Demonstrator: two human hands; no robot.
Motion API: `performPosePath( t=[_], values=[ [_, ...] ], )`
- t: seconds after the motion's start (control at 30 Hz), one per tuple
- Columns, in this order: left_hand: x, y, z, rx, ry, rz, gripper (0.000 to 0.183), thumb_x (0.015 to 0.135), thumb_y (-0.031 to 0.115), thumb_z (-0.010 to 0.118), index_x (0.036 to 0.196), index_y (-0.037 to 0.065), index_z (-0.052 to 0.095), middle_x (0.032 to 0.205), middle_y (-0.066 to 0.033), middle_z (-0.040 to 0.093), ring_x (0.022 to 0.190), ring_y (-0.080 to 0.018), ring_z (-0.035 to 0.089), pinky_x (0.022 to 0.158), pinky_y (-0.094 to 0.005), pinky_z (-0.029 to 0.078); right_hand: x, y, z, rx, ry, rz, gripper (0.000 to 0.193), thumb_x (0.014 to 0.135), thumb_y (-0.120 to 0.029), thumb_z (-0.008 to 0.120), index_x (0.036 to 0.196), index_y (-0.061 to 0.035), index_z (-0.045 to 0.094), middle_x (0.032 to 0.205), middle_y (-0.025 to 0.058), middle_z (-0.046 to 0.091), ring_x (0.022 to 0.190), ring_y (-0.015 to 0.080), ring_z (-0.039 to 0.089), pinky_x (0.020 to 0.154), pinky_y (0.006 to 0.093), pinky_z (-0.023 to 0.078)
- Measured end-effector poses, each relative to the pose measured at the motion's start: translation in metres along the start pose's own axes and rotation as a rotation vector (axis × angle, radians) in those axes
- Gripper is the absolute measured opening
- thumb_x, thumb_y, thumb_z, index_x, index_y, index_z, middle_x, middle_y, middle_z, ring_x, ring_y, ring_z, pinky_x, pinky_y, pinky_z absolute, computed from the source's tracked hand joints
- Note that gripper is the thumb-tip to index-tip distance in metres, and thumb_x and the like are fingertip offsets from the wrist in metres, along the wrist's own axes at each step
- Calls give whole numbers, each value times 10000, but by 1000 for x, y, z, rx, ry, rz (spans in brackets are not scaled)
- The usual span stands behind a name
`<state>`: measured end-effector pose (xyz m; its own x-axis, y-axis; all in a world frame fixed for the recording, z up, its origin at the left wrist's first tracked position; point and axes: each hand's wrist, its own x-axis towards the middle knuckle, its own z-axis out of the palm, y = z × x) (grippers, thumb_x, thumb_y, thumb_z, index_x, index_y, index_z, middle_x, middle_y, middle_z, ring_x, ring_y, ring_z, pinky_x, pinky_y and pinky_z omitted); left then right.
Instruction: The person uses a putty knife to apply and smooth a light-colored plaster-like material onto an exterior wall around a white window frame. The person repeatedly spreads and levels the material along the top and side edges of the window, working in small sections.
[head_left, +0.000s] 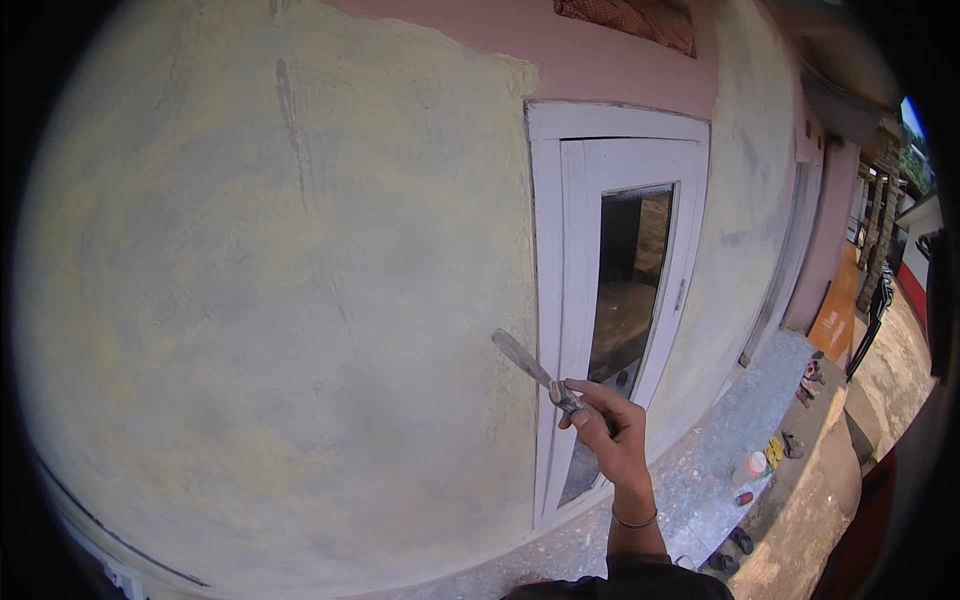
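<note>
My right hand point(608, 432) is closed around the dark handle of a putty knife point(522, 358). Its grey, smeared blade points up and to the left. Behind the blade are the left edge of a white-framed window point(549, 300) and a wall point(330, 300) coated in patchy yellowish-grey filler. Whether the blade tip touches the wall, I cannot tell. A thin band circles my right wrist, and the sleeve is black. My left hand is out of view.
Pink wall point(630, 75) shows above the window. Below right runs a speckled ledge point(700, 470) with a white tub point(749, 467), yellow sandals point(773, 452) and dark sandals point(722, 562). An orange board point(835, 315) leans farther off.
</note>
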<state>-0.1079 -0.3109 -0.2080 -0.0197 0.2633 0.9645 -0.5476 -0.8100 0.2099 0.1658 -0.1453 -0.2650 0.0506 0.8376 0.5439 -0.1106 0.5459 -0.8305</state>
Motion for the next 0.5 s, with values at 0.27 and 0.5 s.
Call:
performPosePath(
  t=[0.27, 0.5],
  values=[
    [6, -40, 11, -282, -114, -106, 340, 1035, 395, 711, 923, 74, 712, 906, -131, 731, 966, -319, 718, 866, -493, 572, 69, -64, -3, -212, 20, -496, 439, 968, 26, 677, 1405, 70, 666, 1127, 149, 765, 901, 155, 686, 826, 313, 568],
    [6, -65, -7, -242, -262, -145, 404, 1056, 467, 714, 1097, 69, 768, 973, -125, 769, 1011, -342, 704, 867, -506, 560, 153, -72, 34, -530, 200, -830, 443, 994, 9, 700, 1436, 36, 676, 940, 144, 716, 707, 171, 626, 638, 301, 505]
  ],
)
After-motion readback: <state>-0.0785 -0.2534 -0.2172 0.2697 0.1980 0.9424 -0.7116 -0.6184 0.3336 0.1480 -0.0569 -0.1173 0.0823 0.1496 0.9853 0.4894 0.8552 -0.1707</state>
